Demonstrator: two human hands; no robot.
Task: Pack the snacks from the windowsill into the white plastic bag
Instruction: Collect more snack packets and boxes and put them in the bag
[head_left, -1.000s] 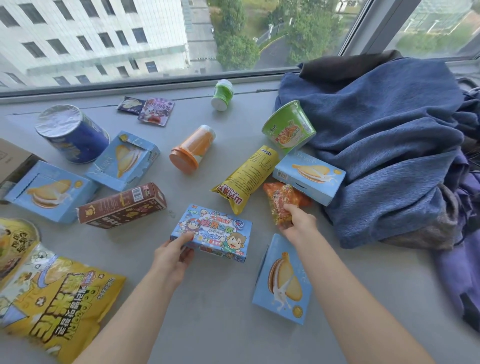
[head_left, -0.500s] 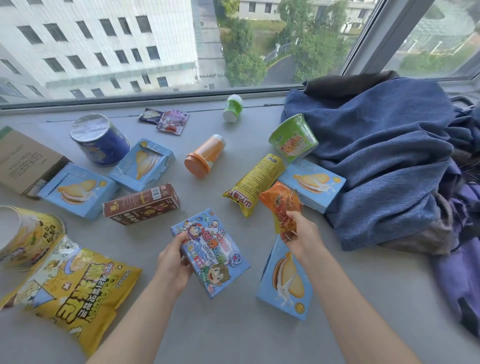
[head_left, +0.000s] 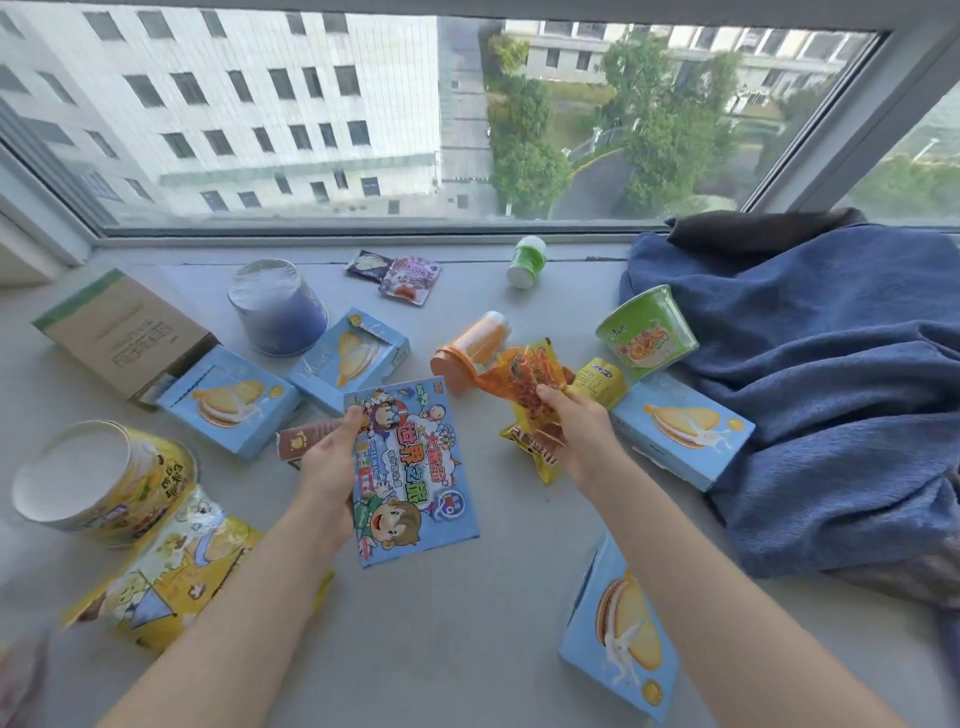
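Both hands have lifted their snacks higher since the earlier frame, and the cartoon box now stands nearly upright in the left hand, thumb on its front face and fingers wrapped behind its left edge. Right hand pinches a crinkly orange packet between thumb and fingers, raised at centre frame over a glossy yellow pouch lying on the sill. No white bag shows in this view.

Bare grey windowsill opens up at lower centre, between the two forearms, smooth and matte. Along the upper edge runs the window frame. At the right a soft, rumpled blue blanket crowds the sill, touching a flat light-blue cardboard box and a tapered green noodle cup. Another light-blue box lies near the lower edge, right of centre.

Left of centre sit two more light-blue boxes, a foil-topped blue tub on its side and a brown carton. At lower left lie a round yellow tub and a shiny yellow bag. An orange bottle lies on its side at centre, a small green one near the glass
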